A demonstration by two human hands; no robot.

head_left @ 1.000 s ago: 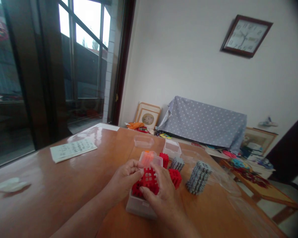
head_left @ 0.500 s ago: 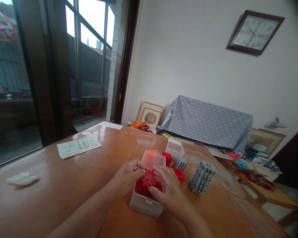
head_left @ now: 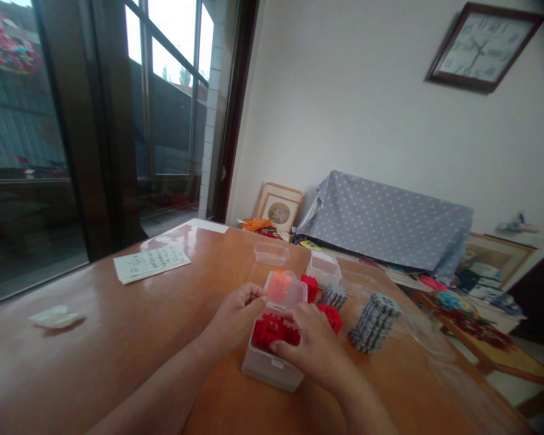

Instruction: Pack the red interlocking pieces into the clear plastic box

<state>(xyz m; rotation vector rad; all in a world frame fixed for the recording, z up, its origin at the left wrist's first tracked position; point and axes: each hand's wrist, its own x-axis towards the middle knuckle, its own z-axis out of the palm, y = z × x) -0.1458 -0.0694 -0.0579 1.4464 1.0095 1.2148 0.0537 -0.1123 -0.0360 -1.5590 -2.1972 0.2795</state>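
1. Red pieces sit in the box; probably light, stiff, best gripped by their notched edges
2. Right hand: thumb and fingers spread over them
3. Left hand: fingers curled beside the box; cannot tell whether pinching anything

A person's left forearm at seven o'clock, bare as far as it shows, long and tapering evenly, left hand bare, with a rounded back, right forearm at five o'clock, also bare, right hand bare, finer details of both hands blurred
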